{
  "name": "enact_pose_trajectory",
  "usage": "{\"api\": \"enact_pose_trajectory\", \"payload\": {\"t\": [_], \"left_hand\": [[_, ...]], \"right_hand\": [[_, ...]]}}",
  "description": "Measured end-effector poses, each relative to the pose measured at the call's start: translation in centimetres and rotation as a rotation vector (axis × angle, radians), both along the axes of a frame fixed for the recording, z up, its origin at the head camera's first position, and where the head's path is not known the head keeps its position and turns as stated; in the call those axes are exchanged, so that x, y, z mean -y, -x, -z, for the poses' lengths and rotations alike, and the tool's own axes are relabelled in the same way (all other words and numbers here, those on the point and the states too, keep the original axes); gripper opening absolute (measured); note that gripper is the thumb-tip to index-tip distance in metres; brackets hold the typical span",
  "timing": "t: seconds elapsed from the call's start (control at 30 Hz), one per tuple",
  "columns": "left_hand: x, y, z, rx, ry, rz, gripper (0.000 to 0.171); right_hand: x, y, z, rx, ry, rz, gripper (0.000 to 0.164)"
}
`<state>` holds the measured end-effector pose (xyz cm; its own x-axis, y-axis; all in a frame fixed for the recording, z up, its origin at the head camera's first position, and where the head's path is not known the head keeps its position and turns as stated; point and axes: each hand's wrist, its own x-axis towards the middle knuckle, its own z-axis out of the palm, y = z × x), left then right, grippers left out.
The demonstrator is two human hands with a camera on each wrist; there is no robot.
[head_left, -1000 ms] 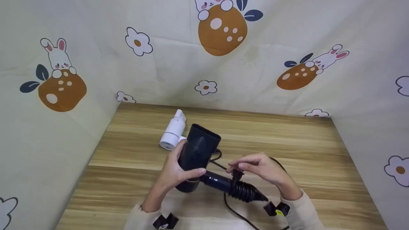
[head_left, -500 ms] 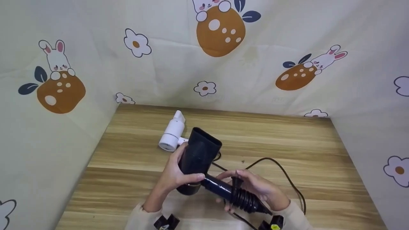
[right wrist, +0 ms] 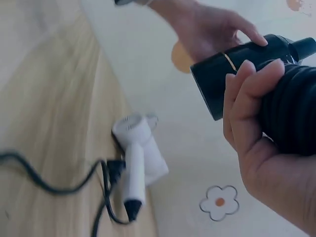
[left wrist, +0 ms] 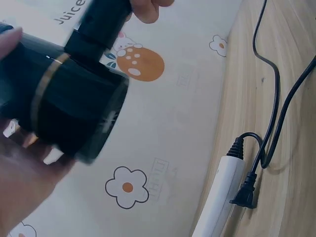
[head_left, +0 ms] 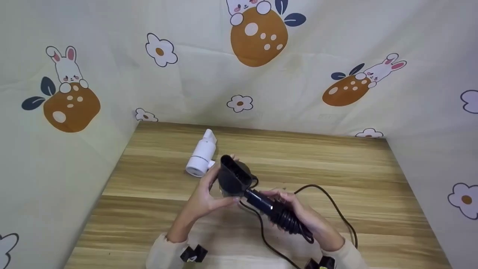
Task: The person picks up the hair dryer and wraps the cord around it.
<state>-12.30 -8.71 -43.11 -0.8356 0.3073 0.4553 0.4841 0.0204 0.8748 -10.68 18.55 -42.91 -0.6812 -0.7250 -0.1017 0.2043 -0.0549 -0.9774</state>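
Observation:
A black hair dryer (head_left: 233,179) is held up above the table between both hands, its flat nozzle tilted toward the head camera. My left hand (head_left: 203,196) grips the barrel, thumb on the near side; the far fingers are mostly hidden. With curled fingers, my right hand (head_left: 306,215) holds the handle, around which the black cord (head_left: 287,220) is wound in several coils. In the right wrist view the fingers (right wrist: 247,98) wrap over those coils. A white hair dryer (head_left: 201,155) lies on the table at the back left, beyond my left hand.
A loose black cable (head_left: 336,205) curves over the wooden table (head_left: 149,209). In the left wrist view a two-pin plug (left wrist: 244,195) lies beside the white handle (left wrist: 219,197). Patterned cloth walls (head_left: 201,86) stand along the table's back and sides.
My right hand has come down from the plug by the coils and closed around the wound handle. The black hair dryer has turned, so its nozzle faces the head camera more.

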Motion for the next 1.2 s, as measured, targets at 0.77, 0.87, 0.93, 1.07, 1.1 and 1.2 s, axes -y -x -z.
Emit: {"api": "enact_pose_trajectory", "payload": {"t": [0.77,0.87,0.93,1.07,1.1,1.2], "left_hand": [[5.3,1.6,2.0,0.199,0.158,-0.314,0.045],[5.7,1.8,2.4,0.206,0.149,-0.328,0.041],[5.9,2.0,2.6,0.201,0.127,-0.335,0.039],[6.3,2.6,2.8,0.191,0.082,-0.344,0.036],[6.4,2.7,2.9,0.19,0.079,-0.348,0.035],[6.6,3.1,3.0,0.213,0.056,-0.354,0.033]], "right_hand": [[-10.7,7.4,6.1,-0.508,-0.912,0.918,0.059],[-12.4,8.0,7.4,-0.502,-1.009,0.936,0.062],[-13.5,8.3,8.3,-0.517,-1.071,0.946,0.064],[-15.2,9.1,9.6,-0.539,-1.112,0.957,0.067],[-15.5,9.3,9.8,-0.535,-1.111,0.949,0.068],[-16.3,9.7,10.4,-0.513,-1.108,0.919,0.068]]}}
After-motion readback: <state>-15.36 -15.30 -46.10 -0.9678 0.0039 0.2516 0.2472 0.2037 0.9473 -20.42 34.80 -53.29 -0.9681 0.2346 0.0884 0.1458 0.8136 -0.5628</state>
